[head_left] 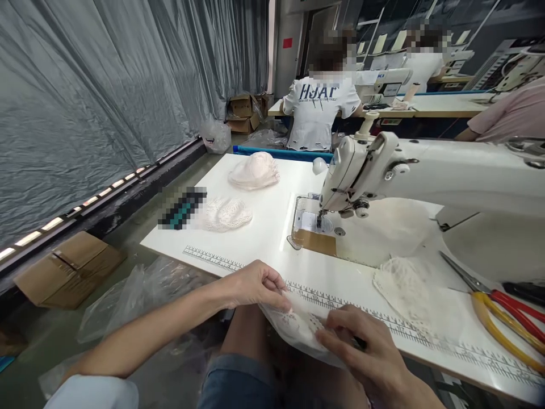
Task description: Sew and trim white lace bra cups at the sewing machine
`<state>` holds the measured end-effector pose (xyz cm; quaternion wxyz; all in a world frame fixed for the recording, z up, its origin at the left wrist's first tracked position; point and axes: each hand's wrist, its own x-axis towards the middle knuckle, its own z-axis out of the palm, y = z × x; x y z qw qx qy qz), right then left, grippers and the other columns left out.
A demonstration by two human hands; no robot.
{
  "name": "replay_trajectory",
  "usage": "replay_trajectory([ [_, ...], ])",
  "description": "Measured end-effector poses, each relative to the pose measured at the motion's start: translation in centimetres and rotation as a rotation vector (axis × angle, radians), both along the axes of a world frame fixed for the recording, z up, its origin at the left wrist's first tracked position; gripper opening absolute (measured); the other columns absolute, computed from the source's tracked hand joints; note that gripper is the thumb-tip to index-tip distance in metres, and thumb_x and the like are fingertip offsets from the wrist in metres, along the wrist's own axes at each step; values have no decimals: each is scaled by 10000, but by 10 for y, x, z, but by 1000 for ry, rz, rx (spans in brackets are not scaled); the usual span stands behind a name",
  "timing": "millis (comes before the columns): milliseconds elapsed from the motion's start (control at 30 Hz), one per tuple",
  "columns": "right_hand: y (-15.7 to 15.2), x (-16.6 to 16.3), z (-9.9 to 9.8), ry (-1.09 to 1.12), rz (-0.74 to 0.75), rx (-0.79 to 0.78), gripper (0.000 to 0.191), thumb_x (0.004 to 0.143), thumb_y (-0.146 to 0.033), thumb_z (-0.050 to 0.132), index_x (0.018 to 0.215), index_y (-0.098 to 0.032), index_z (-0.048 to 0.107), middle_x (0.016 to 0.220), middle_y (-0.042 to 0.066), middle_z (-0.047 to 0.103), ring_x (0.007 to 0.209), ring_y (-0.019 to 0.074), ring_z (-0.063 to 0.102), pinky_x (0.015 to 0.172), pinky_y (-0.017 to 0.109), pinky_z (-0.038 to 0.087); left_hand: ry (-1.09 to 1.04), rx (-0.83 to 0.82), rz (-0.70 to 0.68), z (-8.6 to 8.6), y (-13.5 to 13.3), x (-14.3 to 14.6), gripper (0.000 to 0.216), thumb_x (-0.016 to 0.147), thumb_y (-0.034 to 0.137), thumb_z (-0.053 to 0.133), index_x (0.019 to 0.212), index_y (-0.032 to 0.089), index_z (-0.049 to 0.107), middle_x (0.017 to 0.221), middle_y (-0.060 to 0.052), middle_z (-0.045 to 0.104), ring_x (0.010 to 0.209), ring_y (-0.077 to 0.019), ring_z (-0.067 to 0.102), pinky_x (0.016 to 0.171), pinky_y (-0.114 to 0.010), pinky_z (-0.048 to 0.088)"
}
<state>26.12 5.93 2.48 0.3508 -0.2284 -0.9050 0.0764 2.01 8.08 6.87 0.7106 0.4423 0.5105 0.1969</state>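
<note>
1. The left hand (pixel 264 287) is at the front edge of the bench (pixel 272 238). Its fingers are bent, and they pinch the upper left part of a thin white cloth (pixel 293 326).
2. The right hand (pixel 361 341) is on the other side of this cloth. Its thumb and index finger grip the right part; the remaining fingers are curled, and their tips I cannot see well.
3. The cloth is between the two hands, above the person's lap, just beside the bench edge. It has small lace holes, and its lower side hangs in a curve.
4. Along this edge of the bench runs a printed scale (pixel 213 257).
5. Beyond the hands, the sewing machine (pixel 370 165) stands on the bench, with its needle end to the left.
6. To the right of the hands lies a lace piece (pixel 404 287), and near it the scissors (pixel 504 301), with red and yellow at the handles.
7. On the left part of the bench lie two more pale pieces: a flatter one (pixel 227 215) nearer, and a rounded one (pixel 255 170) farther.
8. Behind the bench, a co-worker (pixel 321 105) in a white shirt sits with the back turned.
</note>
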Motion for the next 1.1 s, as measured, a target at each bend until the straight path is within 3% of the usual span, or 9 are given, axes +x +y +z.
replay_trajectory([
  [200,11,-2,-5,-7,31,116,208,884,-86,425,912,-212,587,787,45,612,618,120,520,552,241,389,27,43,-4,-2,7,0,302,493,255,814,728,113,690,653,-30,686,658,-162,630,703,-281,480],
  [333,22,0,-4,-61,30,144,207,904,-82,399,944,-191,570,826,65,626,660,137,544,585,260,403,103,166,-99,2,27,0,255,583,271,751,777,113,697,657,-23,677,627,-137,607,626,-232,463],
  [533,68,-3,5,-186,-62,270,260,931,-100,329,905,-151,583,906,93,651,668,151,553,560,270,402,526,665,-433,12,102,17,215,722,226,610,892,113,678,667,-29,657,596,-133,588,501,-187,406],
  [700,108,-6,7,-206,-173,336,335,923,-53,302,810,-151,602,817,61,664,671,144,583,543,254,391,731,908,-471,10,152,52,232,685,62,548,888,130,637,761,-44,632,691,-166,585,574,-224,407],
  [900,113,-5,2,-191,-233,248,369,925,-51,280,819,-145,621,810,65,683,666,145,591,557,272,353,935,1163,-404,-13,153,62,345,736,-61,368,951,138,550,1001,-89,563,814,-196,557,775,-363,392],
  [1033,112,-5,0,-161,-232,201,343,904,-35,304,822,-139,620,817,60,686,635,144,579,547,281,323,886,1528,-395,-20,136,53,356,763,-96,347,883,158,565,970,-33,586,887,-152,536,838,-340,330],
  [1100,113,-6,1,-162,-228,188,356,911,-34,294,821,-143,621,817,56,688,639,142,577,548,282,317,813,1603,-451,-21,127,50,264,816,-30,398,834,166,573,910,-8,602,842,-133,540,825,-330,321],
])
